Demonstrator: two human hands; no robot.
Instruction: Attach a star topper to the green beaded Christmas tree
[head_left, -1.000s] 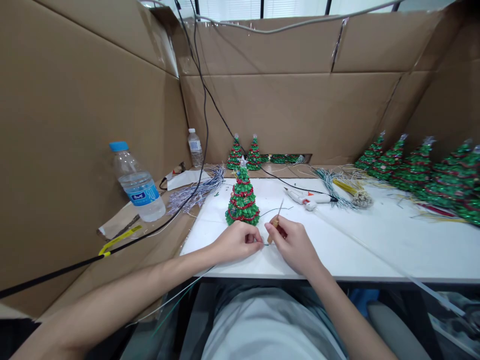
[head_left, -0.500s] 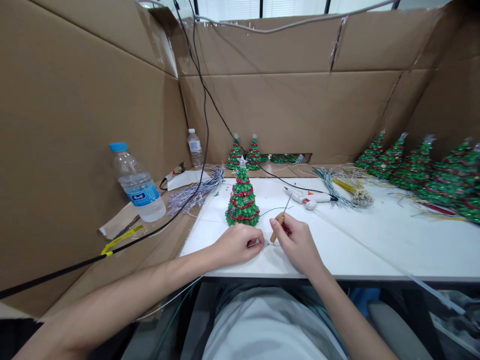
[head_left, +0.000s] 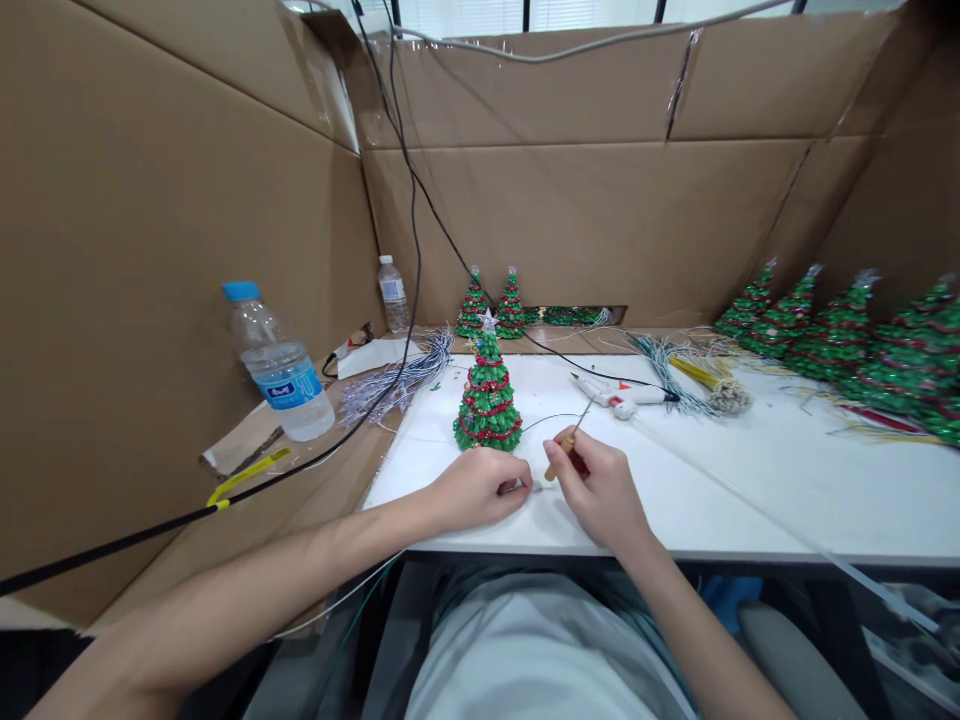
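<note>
My right hand (head_left: 601,490) is closed around the wooden handle of an awl (head_left: 571,442), whose thin metal shaft slants up and to the right. Low over the white table, my left hand (head_left: 484,487) pinches something small and thin near its fingertips; what it is stays mostly hidden. A gap separates the two hands. Just beyond the left hand, a green beaded Christmas tree (head_left: 487,400) with red garlands and a star on top stands upright. A thin dark wire (head_left: 551,418) curves out on the table to the right of this tree.
A white glue gun (head_left: 626,397) lies beyond my right hand. Bundles of wire (head_left: 667,370) are behind it. More beaded trees (head_left: 832,325) line the right side. A water bottle (head_left: 289,385) stands left, near a black cable (head_left: 375,400). Cardboard walls (head_left: 585,220) surround the table.
The awl in my right hand has tilted further to the right, its tip a little lower. My left hand keeps its pinch in about the same place. The view has shifted slightly.
</note>
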